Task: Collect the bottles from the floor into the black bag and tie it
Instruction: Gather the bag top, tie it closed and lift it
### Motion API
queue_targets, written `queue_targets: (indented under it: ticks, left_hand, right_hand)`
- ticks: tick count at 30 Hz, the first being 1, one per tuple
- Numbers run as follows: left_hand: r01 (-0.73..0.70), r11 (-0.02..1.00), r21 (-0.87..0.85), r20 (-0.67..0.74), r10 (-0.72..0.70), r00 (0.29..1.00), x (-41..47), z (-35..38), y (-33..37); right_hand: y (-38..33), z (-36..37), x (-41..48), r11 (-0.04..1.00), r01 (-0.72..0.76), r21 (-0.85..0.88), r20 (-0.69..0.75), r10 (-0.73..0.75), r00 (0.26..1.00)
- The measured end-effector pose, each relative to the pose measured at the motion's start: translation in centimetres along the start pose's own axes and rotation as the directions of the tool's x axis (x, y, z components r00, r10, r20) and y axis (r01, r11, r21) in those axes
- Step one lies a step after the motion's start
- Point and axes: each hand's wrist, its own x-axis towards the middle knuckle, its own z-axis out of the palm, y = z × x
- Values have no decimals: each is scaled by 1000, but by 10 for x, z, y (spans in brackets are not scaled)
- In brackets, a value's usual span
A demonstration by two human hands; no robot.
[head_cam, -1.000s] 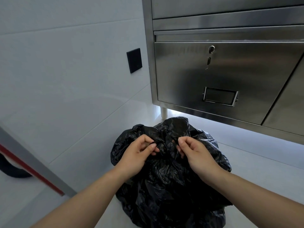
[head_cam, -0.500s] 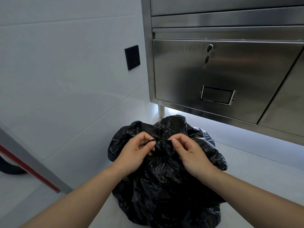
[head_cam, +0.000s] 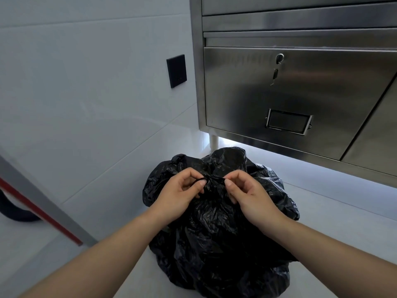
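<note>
A full, crumpled black bag [head_cam: 217,239] sits on the pale floor in front of me. Its top is gathered into a twisted knot between my hands. My left hand [head_cam: 179,193] pinches a thin strand of the bag on the left of the knot. My right hand [head_cam: 249,195] pinches the plastic on the right side of it. The two thumbs are a short way apart. No bottles show; the bag's contents are hidden.
A stainless steel cabinet [head_cam: 300,100] with a locked door stands just behind the bag on short legs. A white tiled wall [head_cam: 86,93] carries a black wall plate [head_cam: 176,70]. A grey and red slanted bar [head_cam: 40,207] and a dark hose [head_cam: 15,211] are at the left.
Both hands have drawn slightly apart, pulling the gathered top of the bag into a tighter, thinner twist. The bag itself stays in place.
</note>
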Motion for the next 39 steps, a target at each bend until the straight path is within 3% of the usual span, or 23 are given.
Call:
queue_targets:
  ticks: [3,6,10,14,19,26,31,35,39]
  left_hand:
    - [10,1000,-3,-21,-10,1000,-1,2,-1]
    - [15,998,60,-38,-13,999,-2,-2,-1]
    - [51,993,107,28,-54,998,-8,-11,-6]
    - [69,992,103,19,-72,997,-11,-21,-6]
    - [115,993,33,-109,-110,988,-8,-45,-1]
    - [2,1000,9,-118,0,993,4,-32,31]
    - [-102,995,-23,12,102,995,11,-14,58]
    - [-22,999,32,136,18,991,4,-17,48]
    - [108,989,103,147,-123,981,-12,-32,20]
  right_hand:
    - [1,0,1,1000,-10,-16,-22,10,1000]
    - [4,-6,0,989,-18,-147,-26,14,1000]
    - [12,-18,-6,961,-25,-275,-7,24,1000]
    - [12,-27,-4,974,-20,-225,-32,14,999]
    - [8,-53,3,971,-41,-236,-162,2,987]
    - [-15,-52,8,997,24,-72,-268,-43,962]
    - [-33,-28,13,991,121,54,-104,-115,988]
    - [-20,-34,8,985,148,-90,9,-148,989]
    - [4,-66,-2,981,37,-192,-71,-52,996]
